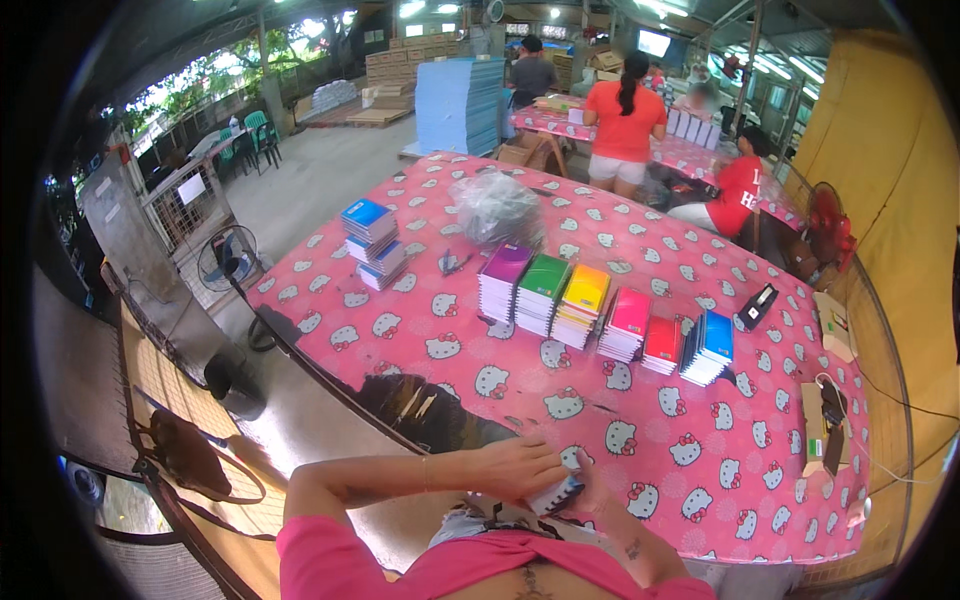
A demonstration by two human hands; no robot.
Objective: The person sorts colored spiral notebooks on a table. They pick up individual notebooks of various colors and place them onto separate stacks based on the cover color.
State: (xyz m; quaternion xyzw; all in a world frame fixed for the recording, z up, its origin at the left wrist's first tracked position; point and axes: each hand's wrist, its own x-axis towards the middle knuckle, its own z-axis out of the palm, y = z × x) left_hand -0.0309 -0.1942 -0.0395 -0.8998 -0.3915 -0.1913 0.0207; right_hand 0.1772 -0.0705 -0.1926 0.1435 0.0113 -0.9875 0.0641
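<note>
At the table's near edge, close to my body, I hold a small spiral-bound notebook (pixel 556 493) with white pages and a dark edge. My left hand (pixel 518 468) lies over it with the fingers bent, covering much of it. My right hand (pixel 594 488) grips it from the other side, thumb raised. Whether it is one notebook or a few together, I cannot tell. Beyond my hands stands a row of notebook stacks: purple (pixel 508 262), green (pixel 544 275), yellow (pixel 586 288), pink (pixel 629 308), red (pixel 663 338) and blue (pixel 714 333).
More blue notebooks (pixel 369 216) are piled at the far left of the pink patterned table cover (pixel 450 345), which is torn at the near left. A clear plastic bag (pixel 495 207) lies behind the row. A black stapler-like tool (pixel 757 307) and open cardboard boxes (pixel 818 440) sit right. Other people work beyond.
</note>
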